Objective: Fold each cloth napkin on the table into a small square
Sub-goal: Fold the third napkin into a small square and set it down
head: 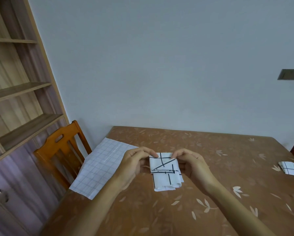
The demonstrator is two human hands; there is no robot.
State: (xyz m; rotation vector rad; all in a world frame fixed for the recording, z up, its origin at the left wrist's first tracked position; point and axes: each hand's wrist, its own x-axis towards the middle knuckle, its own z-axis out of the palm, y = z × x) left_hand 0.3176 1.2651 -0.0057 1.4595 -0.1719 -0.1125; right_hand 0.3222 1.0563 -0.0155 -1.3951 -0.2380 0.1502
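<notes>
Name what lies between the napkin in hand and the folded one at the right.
Head view: the right hand pinching the held napkin, then only bare leaf-patterned tablecloth up to the folded napkin.

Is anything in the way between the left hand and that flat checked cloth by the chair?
Nothing visible. The flat napkin lies right beside the left hand on the table, with no object between. That hand and the right hand are pinching the half-folded napkin, though.
</notes>
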